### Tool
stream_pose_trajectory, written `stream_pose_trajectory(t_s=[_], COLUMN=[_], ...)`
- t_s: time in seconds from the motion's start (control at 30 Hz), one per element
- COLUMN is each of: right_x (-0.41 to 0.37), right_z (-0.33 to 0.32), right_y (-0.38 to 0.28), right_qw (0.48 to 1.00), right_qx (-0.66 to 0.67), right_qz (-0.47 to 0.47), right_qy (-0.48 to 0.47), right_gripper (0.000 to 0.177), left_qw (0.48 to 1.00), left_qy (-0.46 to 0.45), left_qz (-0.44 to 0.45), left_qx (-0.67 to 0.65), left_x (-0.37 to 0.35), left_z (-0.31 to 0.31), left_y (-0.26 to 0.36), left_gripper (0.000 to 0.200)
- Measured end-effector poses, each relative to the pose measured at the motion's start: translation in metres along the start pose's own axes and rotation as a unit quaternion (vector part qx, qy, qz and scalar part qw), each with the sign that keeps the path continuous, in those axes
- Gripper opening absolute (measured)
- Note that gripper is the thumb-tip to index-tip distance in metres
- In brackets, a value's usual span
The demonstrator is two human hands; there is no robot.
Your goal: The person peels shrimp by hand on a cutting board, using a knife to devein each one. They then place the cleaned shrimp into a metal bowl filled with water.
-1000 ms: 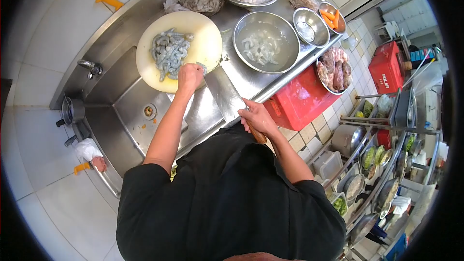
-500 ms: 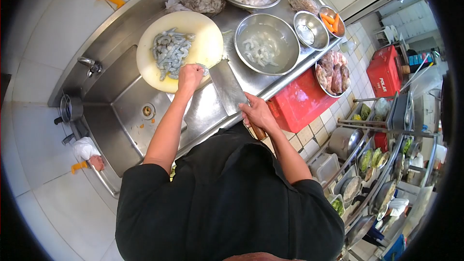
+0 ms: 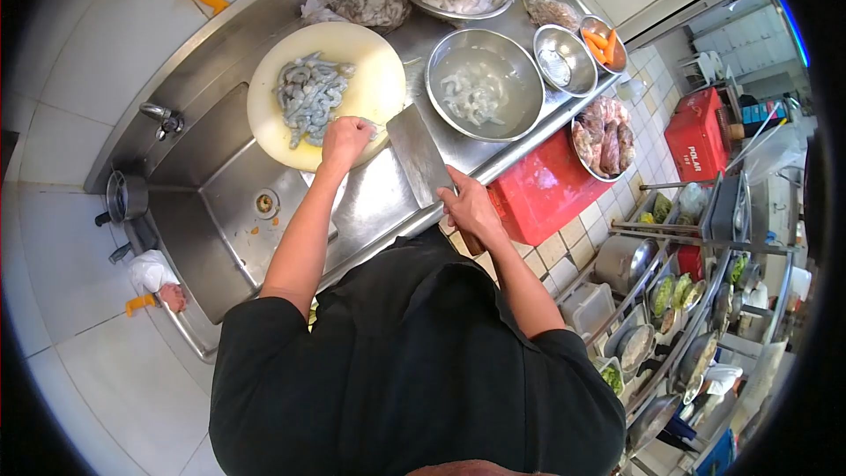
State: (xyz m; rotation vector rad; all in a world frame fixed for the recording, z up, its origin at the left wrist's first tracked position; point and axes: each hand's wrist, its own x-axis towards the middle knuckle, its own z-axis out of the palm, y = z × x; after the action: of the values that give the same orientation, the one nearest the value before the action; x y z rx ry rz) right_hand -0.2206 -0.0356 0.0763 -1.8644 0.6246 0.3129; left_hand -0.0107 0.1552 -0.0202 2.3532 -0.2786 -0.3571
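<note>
Right hand (image 3: 471, 211) clamps the knife (image 3: 418, 157); left hand (image 3: 347, 141) is near the blade, how shut I cannot tell; a slip could cut it.

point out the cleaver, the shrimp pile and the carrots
cleaver (image 3: 418, 157): head view, middle of the blade
shrimp pile (image 3: 310, 95): head view, middle of the heap
carrots (image 3: 610, 47): head view, side of one carrot

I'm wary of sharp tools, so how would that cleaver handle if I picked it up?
The cleaver would likely stay stiff, its blade being broad, flat metal. It may feel blade-heavy, as the blade looks much wider than the wooden handle. It could be slippery, with glistening raw shrimp nearby.
</note>
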Motion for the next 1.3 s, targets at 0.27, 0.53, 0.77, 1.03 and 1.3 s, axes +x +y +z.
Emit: stream_pose_trajectory(t_s=[0.27,0.53,0.77,1.03,1.3], right_x=[0.001,0.007,-0.005,-0.010,-0.004], right_z=[-0.001,0.006,0.002,0.014,0.025], right_y=[0.001,0.012,0.010,-0.001,-0.013], right_qw=[1.000,0.999,0.999,0.999,0.989], right_qx=[0.008,0.038,0.047,-0.016,-0.121], right_qz=[0.011,0.007,-0.006,-0.041,-0.082], right_qy=[-0.002,-0.016,0.013,0.024,0.008], right_gripper=[0.057,0.056,0.055,0.055,0.053], left_qw=[0.992,0.978,0.987,0.970,0.961], left_qy=[-0.024,0.041,0.035,0.089,0.005], left_qz=[-0.034,0.103,0.155,0.085,0.075], left_qx=[0.115,-0.179,0.022,0.209,0.268], left_x=[-0.012,-0.035,-0.033,-0.015,-0.013], left_z=[-0.018,-0.014,-0.032,-0.039,-0.050], left_y=[0.008,0.049,0.034,-0.025,-0.008], left_gripper=[0.021,0.039,0.031,0.026,0.026])
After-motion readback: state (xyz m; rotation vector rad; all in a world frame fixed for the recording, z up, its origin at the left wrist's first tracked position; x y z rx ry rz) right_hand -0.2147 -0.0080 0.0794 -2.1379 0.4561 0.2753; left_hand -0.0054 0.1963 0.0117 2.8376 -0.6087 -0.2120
